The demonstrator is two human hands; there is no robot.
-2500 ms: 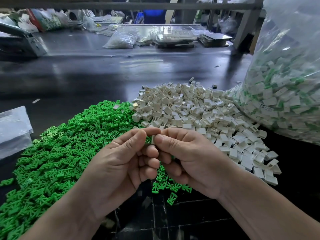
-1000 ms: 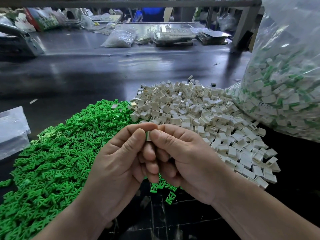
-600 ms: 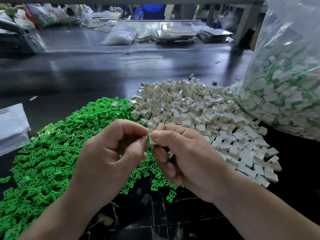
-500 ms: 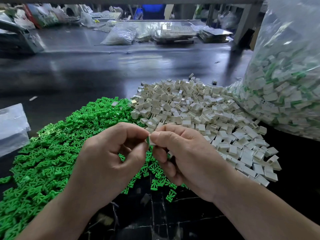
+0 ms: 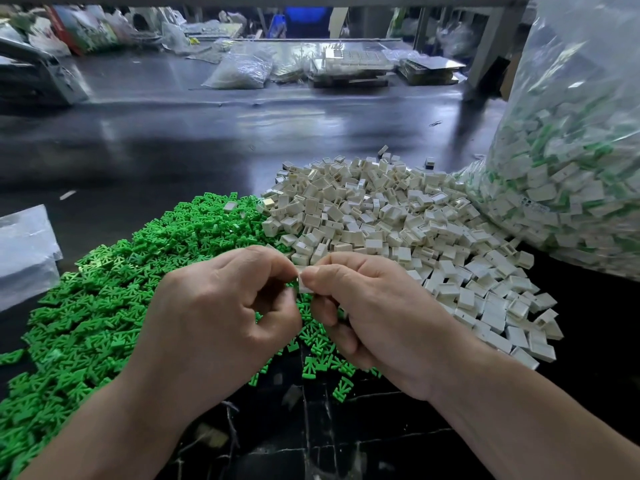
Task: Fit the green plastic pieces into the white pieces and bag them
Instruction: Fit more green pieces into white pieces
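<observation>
Showing, in the head view, the fitting step: above the tabletop (image 5: 173, 140) the right hand (image 5: 374, 313) is pinching one white piece (image 5: 304, 285), and the left hand (image 5: 221, 306) is pinching one green piece (image 5: 294, 282) against its left edge. Seating is probably unfinished, so the next move is calling for a firm squeeze, then a drop into the one large clear bag (image 5: 571, 150) at right. The green pile (image 5: 104, 306) and the white pile (image 5: 398, 220) are each holding too many to count.

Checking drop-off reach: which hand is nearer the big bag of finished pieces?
Right. The right hand is left of the bag; the left hand is further left, over the green pile.
</observation>
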